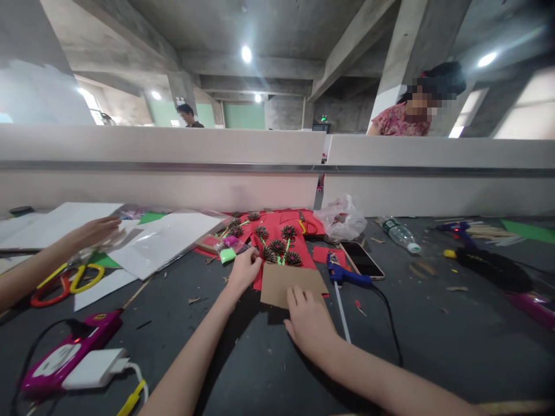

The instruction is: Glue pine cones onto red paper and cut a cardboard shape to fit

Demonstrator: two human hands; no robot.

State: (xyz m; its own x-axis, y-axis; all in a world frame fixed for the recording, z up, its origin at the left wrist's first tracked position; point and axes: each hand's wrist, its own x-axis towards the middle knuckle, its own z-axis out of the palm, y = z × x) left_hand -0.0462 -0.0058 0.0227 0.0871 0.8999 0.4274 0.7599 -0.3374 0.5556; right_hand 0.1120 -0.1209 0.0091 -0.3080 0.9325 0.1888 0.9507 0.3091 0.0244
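Observation:
My right hand [310,320] rests its outstretched fingers on a piece of brown cardboard [277,283], with the thumb apart near the front edge. Just left of the cardboard, my left hand [245,268] has curled fingers; what they hold, if anything, is hidden. Several pine cones [288,232] with bright green stems lie on red paper [271,222] behind the cardboard, which covers the lower stem ends. A small bag of light green material [227,255] sits beside my left hand. The blue glue gun [347,274] lies right of the cardboard, a white stick pointing toward me.
Scissors [87,278], white sheets [167,240] and another person's hand [102,228] are at left. A purple power strip [71,349] holds a white charger [97,368]. At right lie a phone [362,260], a plastic bottle [399,234] and a plastic bag [342,219]. A white partition [173,190] stands behind.

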